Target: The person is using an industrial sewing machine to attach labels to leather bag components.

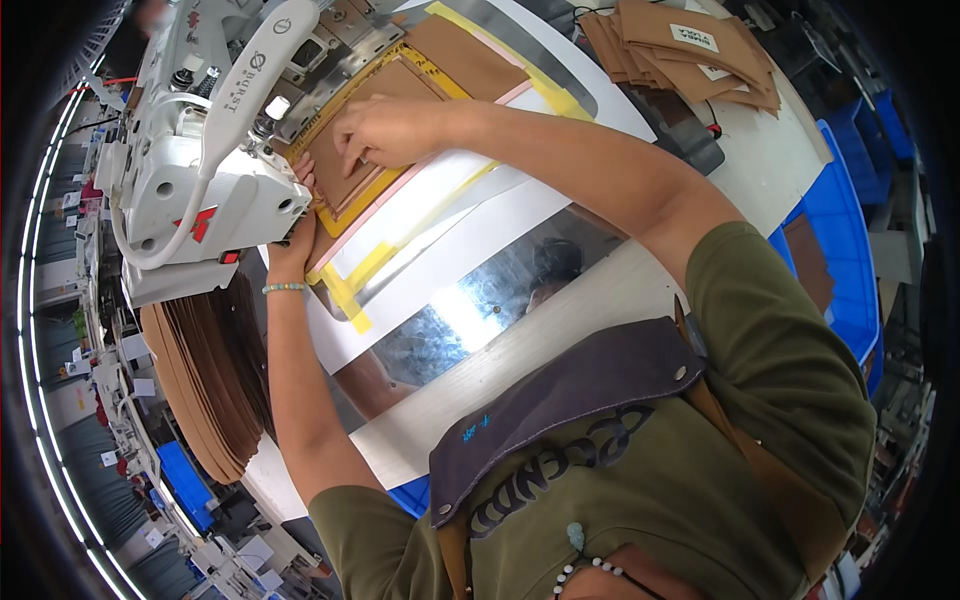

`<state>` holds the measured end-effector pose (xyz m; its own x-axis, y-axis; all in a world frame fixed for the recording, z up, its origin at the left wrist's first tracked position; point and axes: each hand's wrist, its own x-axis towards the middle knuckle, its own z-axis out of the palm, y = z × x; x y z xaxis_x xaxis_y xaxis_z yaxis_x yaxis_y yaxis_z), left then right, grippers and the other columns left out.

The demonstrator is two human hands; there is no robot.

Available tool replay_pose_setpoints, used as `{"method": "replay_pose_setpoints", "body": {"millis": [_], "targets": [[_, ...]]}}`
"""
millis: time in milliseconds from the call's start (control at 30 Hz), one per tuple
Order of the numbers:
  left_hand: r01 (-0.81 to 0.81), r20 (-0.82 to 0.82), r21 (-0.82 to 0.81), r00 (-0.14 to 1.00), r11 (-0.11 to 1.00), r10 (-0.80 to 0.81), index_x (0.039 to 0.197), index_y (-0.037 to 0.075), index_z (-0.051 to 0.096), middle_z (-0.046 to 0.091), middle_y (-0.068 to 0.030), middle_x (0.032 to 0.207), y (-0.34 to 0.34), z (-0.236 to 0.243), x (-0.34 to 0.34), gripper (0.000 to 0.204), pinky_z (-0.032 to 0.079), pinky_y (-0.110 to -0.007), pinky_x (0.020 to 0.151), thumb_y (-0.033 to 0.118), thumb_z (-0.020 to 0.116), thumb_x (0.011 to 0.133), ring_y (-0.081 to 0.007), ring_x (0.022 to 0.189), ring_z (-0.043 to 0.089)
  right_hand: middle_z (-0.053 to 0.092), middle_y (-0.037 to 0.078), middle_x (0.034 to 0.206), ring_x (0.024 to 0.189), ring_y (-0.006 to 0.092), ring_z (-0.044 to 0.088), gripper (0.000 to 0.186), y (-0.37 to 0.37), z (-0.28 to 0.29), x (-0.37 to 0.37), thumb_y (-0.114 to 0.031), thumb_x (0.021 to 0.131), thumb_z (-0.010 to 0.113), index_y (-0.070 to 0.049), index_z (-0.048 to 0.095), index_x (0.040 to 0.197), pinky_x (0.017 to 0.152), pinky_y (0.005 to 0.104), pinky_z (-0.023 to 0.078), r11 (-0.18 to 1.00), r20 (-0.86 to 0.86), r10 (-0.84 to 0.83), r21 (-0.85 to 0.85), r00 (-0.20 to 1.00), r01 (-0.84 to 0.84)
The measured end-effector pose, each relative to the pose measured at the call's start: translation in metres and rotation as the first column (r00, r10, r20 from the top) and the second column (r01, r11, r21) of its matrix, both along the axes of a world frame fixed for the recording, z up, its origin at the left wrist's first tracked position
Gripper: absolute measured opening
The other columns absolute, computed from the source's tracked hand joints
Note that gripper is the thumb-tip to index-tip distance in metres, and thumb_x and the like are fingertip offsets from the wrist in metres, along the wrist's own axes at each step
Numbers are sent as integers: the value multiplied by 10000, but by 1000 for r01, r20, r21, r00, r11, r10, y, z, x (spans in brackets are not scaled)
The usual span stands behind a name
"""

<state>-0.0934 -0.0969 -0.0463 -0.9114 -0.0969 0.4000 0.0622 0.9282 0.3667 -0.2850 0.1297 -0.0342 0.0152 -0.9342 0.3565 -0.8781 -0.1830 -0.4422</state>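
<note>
A flat brown leather-like panel (350,192) lies inside a yellow frame (385,178) on the work surface beside the white sewing machine (190,190). My right hand (392,132) rests on the panel, its fingers bent and spread, with nothing seen in them. Close to the machine head, my left hand (300,225) reaches up along the frame's left end. Its fingertips lie at the panel's edge, and the machine hides part of the hand. Yellow tape (362,275) and a pink strip run along the white sheet (440,262) under the frame.
Stacked brown panels (690,45) with white labels sit at the far right. More brown pieces (205,380) stand in a thick row at the left, below the machine. A blue bin (845,260) is by the table's right edge. A shiny metal plate (480,310) lies nearer me.
</note>
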Motion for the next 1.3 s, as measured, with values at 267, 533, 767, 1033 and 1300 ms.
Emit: {"method": "replay_pose_setpoints", "body": {"millis": [267,533,767,1033,1300], "targets": [[-217,-49,164,973,962,228,1359,-16,655,697,-124,1312,-97,-63,74,428,531,-323,994,68,782,959,-200,1141,662,663,46,1353,1372,254,535,408,-6,2,27,-50,916,652,-234,827,1234,1139,454,423,986,-113,61,-147,992,-77],[-2,22,-158,1000,987,5,1376,81,710,682,-80,1461,6,14,13,326,408,-412,1224,118,618,1065,-276,1412,570,627,68,1494,1412,285,537,495,-2,3,19,-11,910,652,-260,793,1313,1192,480,418,982,-156,180,-31,971,-186],[39,8,-299,999,954,-38,1426,86,665,684,-96,1435,12,19,10,349,419,-428,1215,186,589,1101,-307,1391,572,641,94,1461,1357,318,579,492,-3,0,21,28,892,639,-228,803,1279,1087,467,526,986,-28,145,-73,989,-147],[-75,108,-334,987,940,118,1443,119,672,680,-78,1467,8,19,6,375,424,-407,1208,173,591,1081,-289,1398,586,663,116,1418,1354,336,580,497,-7,-5,19,42,858,601,-162,796,1267,1088,464,528,993,-38,102,-62,994,-104],[78,126,-284,991,956,-43,1473,113,646,652,-60,1502,-6,20,16,387,361,-406,1254,133,551,1099,-282,1449,528,643,71,1482,1401,308,556,537,-1,2,24,50,894,572,-218,798,1301,1131,455,501,996,-58,89,-22,994,-91]]}}
